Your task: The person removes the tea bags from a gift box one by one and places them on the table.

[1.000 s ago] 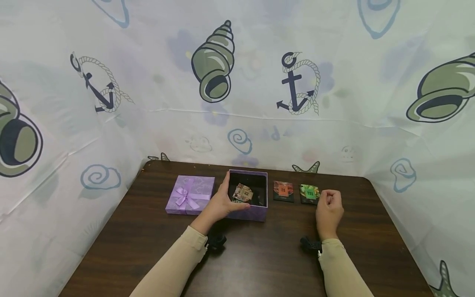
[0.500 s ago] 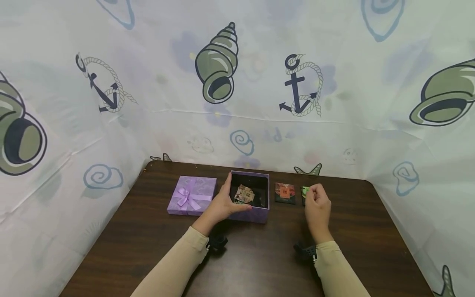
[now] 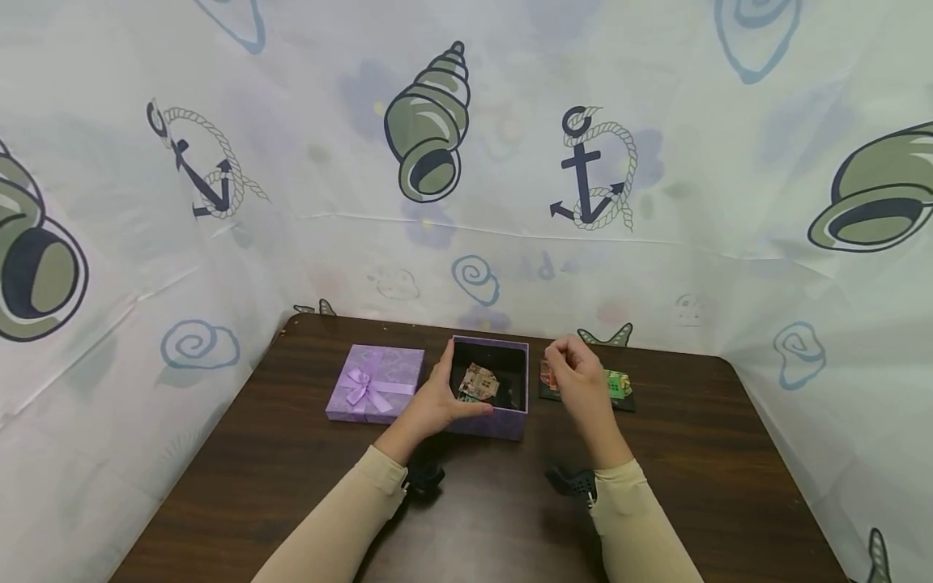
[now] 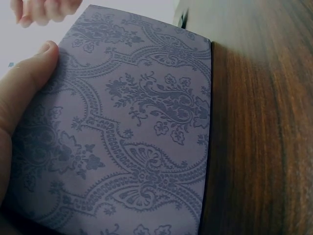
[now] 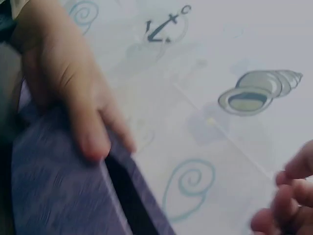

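My left hand (image 3: 435,400) holds the purple patterned gift box (image 3: 499,423) at its front left, thumb along the front rim and fingers along the left side. The open box has a dark inside, where small printed square packets (image 3: 479,380) lie. In the left wrist view, the thumb presses the box's patterned wall (image 4: 146,122). My right hand (image 3: 581,379) is over the table just right of the box, fingers loosely curled, with nothing visible between them. It partly covers a red and black packet (image 3: 546,387). A green and black packet (image 3: 620,386) lies beside it.
Left of the box lies its purple lid (image 3: 397,364) with a ribbon bow (image 3: 366,390). The brown wooden table (image 3: 466,518) ends at the back against a white curtain (image 3: 328,267) printed with shells and anchors.
My right hand has moved left from beside the green packet to over the red packet, near the box. The left hand stays on the box.
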The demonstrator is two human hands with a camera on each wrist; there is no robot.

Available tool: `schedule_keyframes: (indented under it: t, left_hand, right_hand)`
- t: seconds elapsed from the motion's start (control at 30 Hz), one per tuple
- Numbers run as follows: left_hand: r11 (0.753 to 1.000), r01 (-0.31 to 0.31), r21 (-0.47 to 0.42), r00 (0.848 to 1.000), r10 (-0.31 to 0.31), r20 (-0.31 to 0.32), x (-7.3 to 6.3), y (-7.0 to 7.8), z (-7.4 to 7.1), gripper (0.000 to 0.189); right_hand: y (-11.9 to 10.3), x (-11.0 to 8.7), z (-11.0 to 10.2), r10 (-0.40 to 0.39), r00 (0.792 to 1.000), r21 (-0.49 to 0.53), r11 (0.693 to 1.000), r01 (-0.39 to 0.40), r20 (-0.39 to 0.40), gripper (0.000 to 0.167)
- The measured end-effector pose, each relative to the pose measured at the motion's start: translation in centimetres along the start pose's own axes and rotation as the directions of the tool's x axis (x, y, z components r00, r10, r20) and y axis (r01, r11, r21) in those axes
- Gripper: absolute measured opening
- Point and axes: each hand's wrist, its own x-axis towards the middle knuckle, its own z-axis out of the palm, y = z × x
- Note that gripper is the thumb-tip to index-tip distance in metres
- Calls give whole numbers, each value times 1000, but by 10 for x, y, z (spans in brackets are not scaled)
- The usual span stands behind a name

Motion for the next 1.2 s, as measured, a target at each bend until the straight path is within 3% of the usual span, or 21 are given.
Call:
schedule_keyframes:
  t: [0.23,0.43,0.6,0.77,0.97,1.2]
  left_hand:
    - [1000,-4,-4,1000,4,-3,-2,-2,-1,149]
    - [1000,-22,10,1000,22,-19,-2,-1,-3,150]
    - [999,-30,18,999,31,-15,0,0,-4,147]
    - [999,-3,38,1000,3,-10,-3,1,-3,146]
    - [999,2,34,1000,-2,-2,-6,1,-3,143]
    - [1000,-5,10,1000,5,11,-3,3,-1,144]
  right_hand:
    - [-19,12,23,87,980,36,995,-95,181,21]
    - [-29,26,49,174,928,131,965,-227,330,23]
    - [-17,42,70,213,896,137,948,-286,390,27]
    - [4,51,84,289,868,12,947,-321,405,22]
    - [17,58,89,424,812,-173,905,-388,401,28]
    - [21,70,83,472,732,-188,878,-440,491,49]
